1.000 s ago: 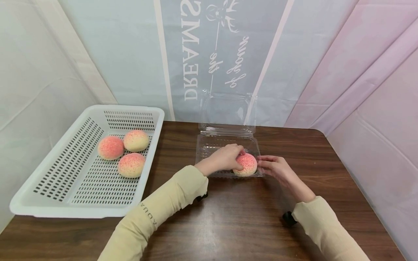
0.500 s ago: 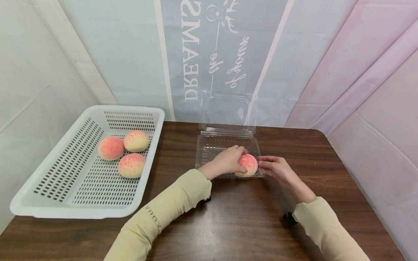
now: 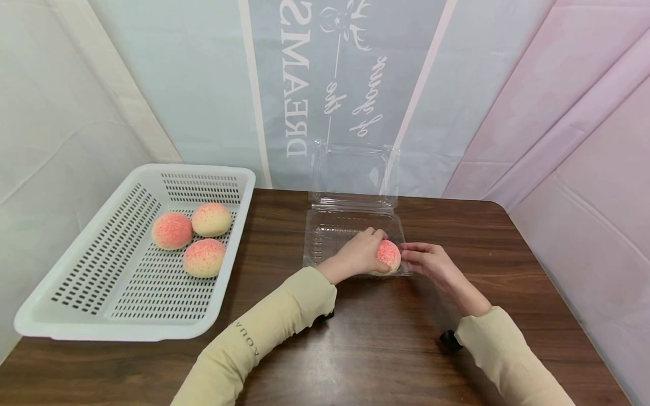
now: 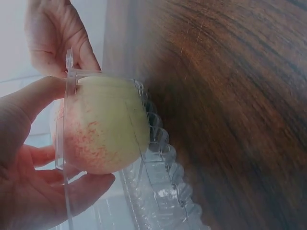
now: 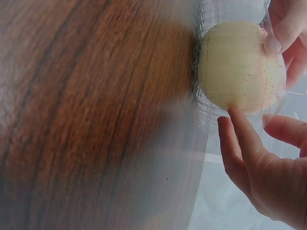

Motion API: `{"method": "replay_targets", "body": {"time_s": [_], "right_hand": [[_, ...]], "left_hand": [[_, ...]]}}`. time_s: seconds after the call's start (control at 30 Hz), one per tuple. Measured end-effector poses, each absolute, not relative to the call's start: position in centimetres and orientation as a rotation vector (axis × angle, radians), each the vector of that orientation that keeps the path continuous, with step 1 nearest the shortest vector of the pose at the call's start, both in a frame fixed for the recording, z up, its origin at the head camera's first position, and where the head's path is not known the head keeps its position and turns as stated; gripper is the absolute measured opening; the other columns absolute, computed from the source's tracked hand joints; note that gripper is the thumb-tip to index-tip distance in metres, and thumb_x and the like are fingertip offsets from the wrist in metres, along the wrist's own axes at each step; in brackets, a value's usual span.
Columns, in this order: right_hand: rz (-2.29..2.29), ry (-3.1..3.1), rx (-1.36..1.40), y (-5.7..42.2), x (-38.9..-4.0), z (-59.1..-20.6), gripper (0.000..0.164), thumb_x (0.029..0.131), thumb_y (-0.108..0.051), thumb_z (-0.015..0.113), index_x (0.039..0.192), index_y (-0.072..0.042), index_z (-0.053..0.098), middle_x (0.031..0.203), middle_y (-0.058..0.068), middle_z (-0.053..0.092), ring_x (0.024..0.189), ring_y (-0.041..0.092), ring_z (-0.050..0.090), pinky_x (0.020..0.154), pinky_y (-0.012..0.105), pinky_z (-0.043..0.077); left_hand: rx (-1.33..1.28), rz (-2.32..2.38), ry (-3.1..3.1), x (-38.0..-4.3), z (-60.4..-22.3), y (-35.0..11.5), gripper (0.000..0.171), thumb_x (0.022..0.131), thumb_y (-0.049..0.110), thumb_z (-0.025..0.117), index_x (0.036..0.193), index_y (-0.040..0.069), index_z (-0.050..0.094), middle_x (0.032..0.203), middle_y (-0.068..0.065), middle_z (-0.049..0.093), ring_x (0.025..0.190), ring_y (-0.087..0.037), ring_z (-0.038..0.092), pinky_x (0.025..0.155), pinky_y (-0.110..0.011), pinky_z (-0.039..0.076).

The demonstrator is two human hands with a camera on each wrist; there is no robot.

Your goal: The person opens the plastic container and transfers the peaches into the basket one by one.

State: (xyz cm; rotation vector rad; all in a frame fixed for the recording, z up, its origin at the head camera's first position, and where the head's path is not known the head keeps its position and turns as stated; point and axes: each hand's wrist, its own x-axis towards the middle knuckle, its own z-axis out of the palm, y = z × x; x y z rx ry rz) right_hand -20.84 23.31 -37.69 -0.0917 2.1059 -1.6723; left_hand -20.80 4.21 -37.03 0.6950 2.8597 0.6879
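A pink-and-yellow peach (image 3: 389,256) sits in the front right corner of a clear plastic clamshell box (image 3: 317,239), whose lid stands up at the back. My left hand (image 3: 361,255) grips the peach from its left side, thumb in front and fingers over the far side. At the box's right wall is my right hand (image 3: 430,264). In the right wrist view, the thumb and fingers of the right hand (image 5: 268,167) hold the box's side near the rim, close to the peach (image 5: 235,67). Through the box's front wall, the left wrist view shows the peach's yellow lower part (image 4: 112,124).
A white perforated basket (image 3: 236,248) stands on the left of the brown wooden table (image 3: 345,349). Inside it lie three more peaches: one reddish peach (image 3: 172,230), a rear peach (image 3: 211,219) and a front peach (image 3: 204,257). A printed cloth (image 3: 213,101) hangs behind the table.
My left hand has shifted slightly to the right, with the peach moving a little toward the box's right wall. My right hand has stayed in place.
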Motion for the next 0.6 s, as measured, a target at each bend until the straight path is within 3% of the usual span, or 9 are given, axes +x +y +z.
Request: {"method": "replay_targets", "body": {"time_s": [0.23, 0.47, 0.6], "right_hand": [[-1.673, 2.111, -0.098, 23.35, -20.88, -37.66, 0.051, 0.093, -0.011, 0.049, 0.131, 0.017, 0.031, 0.134, 0.030, 0.036, 0.089, -0.001, 0.058, 0.080, 0.020, 0.048], [-1.682, 2.108, -0.097, 23.39, -20.95, -37.71, 0.051, 0.093, -0.010, 0.049, 0.131, 0.018, 0.031, 0.132, 0.027, 0.040, 0.089, -0.001, 0.058, 0.079, 0.020, 0.048], [-1.682, 2.102, -0.099, 23.37, -20.96, -37.73, 0.051, 0.093, -0.010, 0.049, 0.131, 0.018, 0.030, 0.132, 0.027, 0.039, 0.089, -0.001, 0.058, 0.079, 0.020, 0.048]], "left_hand": [[0.680, 0.657, 2.877, -20.93, -37.18, 4.75, 0.065, 0.071, 0.038, 0.074, 0.124, 0.010, 0.048, 0.109, -0.004, 0.051, 0.095, -0.015, 0.051, 0.084, -0.026, 0.043], [0.672, 0.629, 2.859, -21.17, -37.25, 5.15, 0.064, 0.072, 0.037, 0.072, 0.124, 0.010, 0.047, 0.110, -0.004, 0.052, 0.101, -0.015, 0.049, 0.097, -0.028, 0.036], [0.662, 0.619, 2.852, -21.32, -37.37, 5.21, 0.065, 0.072, 0.038, 0.071, 0.125, 0.011, 0.046, 0.110, -0.004, 0.052, 0.100, -0.015, 0.050, 0.094, -0.028, 0.038]]}}
